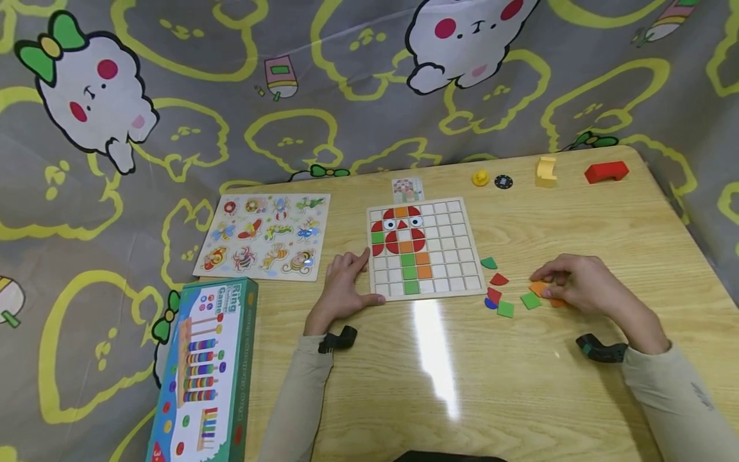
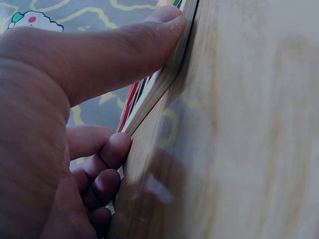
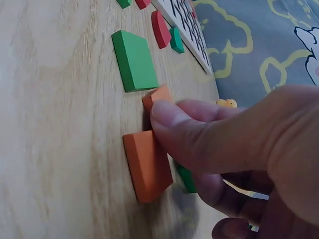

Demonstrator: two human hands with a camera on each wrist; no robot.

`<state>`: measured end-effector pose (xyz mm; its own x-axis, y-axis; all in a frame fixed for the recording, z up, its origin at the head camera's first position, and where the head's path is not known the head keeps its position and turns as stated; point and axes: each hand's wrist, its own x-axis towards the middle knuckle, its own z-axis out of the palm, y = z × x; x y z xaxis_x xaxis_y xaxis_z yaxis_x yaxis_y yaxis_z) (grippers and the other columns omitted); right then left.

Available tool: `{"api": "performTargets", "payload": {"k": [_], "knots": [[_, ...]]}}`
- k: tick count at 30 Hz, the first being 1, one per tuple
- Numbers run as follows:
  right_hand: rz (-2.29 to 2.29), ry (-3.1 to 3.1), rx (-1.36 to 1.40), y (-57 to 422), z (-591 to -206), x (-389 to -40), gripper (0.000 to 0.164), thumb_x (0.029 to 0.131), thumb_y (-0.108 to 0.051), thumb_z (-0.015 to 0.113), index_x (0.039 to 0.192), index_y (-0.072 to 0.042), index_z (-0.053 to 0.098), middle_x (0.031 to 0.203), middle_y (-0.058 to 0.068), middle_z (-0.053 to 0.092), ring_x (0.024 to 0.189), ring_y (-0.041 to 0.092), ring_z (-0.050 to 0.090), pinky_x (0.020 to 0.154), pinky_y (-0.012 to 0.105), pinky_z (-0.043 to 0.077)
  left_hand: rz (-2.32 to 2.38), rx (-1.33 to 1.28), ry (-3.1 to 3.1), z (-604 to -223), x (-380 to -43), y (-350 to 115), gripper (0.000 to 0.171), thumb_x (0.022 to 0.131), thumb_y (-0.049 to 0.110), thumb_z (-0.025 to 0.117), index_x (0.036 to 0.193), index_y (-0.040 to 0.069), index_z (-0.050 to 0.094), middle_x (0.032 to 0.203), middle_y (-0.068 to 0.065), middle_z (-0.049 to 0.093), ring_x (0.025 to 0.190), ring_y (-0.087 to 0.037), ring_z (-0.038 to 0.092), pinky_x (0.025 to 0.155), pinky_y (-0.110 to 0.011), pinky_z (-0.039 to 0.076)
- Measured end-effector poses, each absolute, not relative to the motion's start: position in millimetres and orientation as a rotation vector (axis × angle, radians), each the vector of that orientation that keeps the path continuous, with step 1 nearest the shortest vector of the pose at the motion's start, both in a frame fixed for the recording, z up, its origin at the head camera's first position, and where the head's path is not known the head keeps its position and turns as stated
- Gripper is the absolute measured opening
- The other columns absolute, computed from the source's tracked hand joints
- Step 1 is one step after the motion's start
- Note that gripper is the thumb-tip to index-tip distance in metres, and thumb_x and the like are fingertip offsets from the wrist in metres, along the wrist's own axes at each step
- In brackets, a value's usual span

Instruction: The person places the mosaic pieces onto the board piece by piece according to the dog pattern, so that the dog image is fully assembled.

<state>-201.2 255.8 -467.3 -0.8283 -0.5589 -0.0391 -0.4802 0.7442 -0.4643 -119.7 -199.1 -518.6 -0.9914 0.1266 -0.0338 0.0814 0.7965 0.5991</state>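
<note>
An orange tile (image 3: 158, 93) is pinched between thumb and finger of the right hand (image 1: 583, 282), beside the board (image 1: 447, 244) on its right; whether it is fully lifted cannot be told. The board's near left corner is braced by the left hand (image 1: 343, 285), thumb and forefinger spread wide. The step in hand is judged to be tile picking; next, the second orange tile (image 3: 148, 167) should be cleared and a bare square squarely met.

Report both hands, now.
Left hand: open, touching the pale square wooden grid board.
Right hand: closed, pinching a flat orange wooden block.
</note>
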Motion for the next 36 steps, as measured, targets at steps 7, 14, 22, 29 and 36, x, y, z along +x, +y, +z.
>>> {"api": "performTargets", "payload": {"k": [7,14,22,29,36], "knots": [[-0.634,2.8,-0.782,248.7,-467.7,-206.1,0.021,0.076,-0.019,0.086,0.086,-0.015,0.069,0.077,-0.005,0.063,0.067,0.011,0.051,0.06,0.026,0.04,0.98,0.174,2.907,-522.2,-118.8,-200.1,0.111,0.067,0.055,0.086,0.156,0.016,0.031,0.107,0.002,0.046,0.099,-0.018,0.035,0.092,-0.037,0.027],[-0.991,2.837,-0.679,211.0,-465.8,-221.2,0.022,0.09,-0.017,0.074,0.109,-0.013,0.064,0.084,0.004,0.065,0.071,0.013,0.055,0.062,0.024,0.04,0.975,0.17,2.92,-522.6,-118.1,-203.7,0.111,0.067,0.055,0.086,0.156,0.016,0.031,0.106,0.002,0.046,0.099,-0.018,0.035,0.091,-0.037,0.026],[-1.308,2.594,-0.715,134.6,-484.8,-235.7,0.027,0.086,-0.024,0.079,0.109,-0.016,0.068,0.085,0.003,0.068,0.071,0.015,0.062,0.062,0.022,0.046,0.993,0.186,2.909,-522.6,-118.7,-204.3,0.112,0.067,0.055,0.086,0.155,0.015,0.031,0.105,0.002,0.046,0.097,-0.018,0.034,0.089,-0.035,0.026],[-1.164,2.577,-0.839,103.1,-498.4,-237.3,0.035,0.074,-0.028,0.088,0.099,-0.012,0.071,0.081,0.001,0.064,0.067,0.018,0.052,0.061,0.025,0.04,0.977,0.203,2.913,-522.7,-120.2,-202.6,0.112,0.067,0.056,0.086,0.156,0.015,0.031,0.105,0.002,0.046,0.096,-0.018,0.034,0.087,-0.035,0.026],[-1.033,2.616,-0.895,98.8,-497.6,-238.4,0.036,0.073,-0.037,0.088,0.099,-0.016,0.074,0.083,-0.001,0.065,0.069,0.017,0.05,0.065,0.03,0.039,0.982,0.189,2.915,-521.5,-120.4,-202.8,0.112,0.067,0.056,0.086,0.155,0.015,0.031,0.106,0.001,0.046,0.097,-0.019,0.034,0.087,-0.035,0.026]]}}
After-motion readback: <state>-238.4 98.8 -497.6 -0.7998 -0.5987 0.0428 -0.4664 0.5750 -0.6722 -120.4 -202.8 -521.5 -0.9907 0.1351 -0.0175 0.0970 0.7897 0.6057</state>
